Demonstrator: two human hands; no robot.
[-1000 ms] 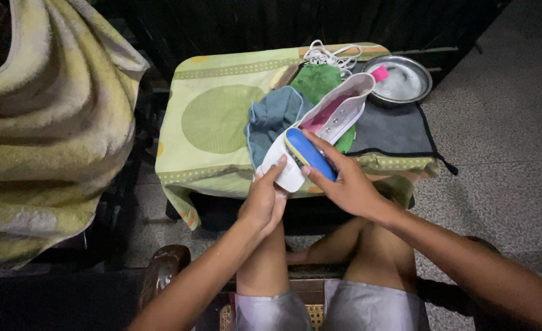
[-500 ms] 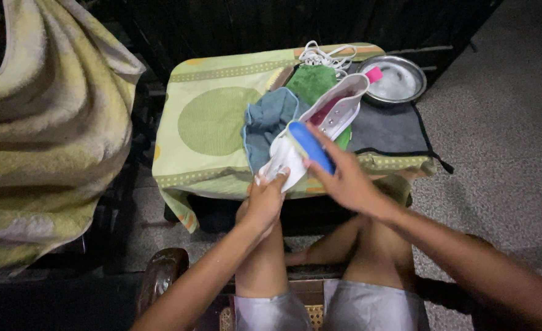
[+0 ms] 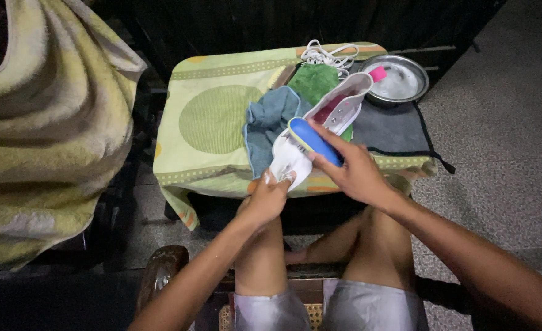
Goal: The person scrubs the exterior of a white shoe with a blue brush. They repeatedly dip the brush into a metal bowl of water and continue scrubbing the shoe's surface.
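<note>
Head view is showing you seated at the bench (image 3: 222, 79), working over its near edge. Your left hand (image 3: 270, 197) is pinching the toe of the white shoe (image 3: 320, 125), bracing it against the cloth-covered top. Your right hand (image 3: 351, 168) is closing around a blue brush (image 3: 312, 141), pressing it on the shoe's side. A steel bowl (image 3: 400, 79) is sitting behind, well apart.

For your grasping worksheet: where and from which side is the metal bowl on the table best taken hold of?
Take the bowl by its rim on the far right edge, coming from the right. It sits upright and open, with a thin rim to pinch. The shoe with its pink tip crowds the left edge; the right side is free.
</note>
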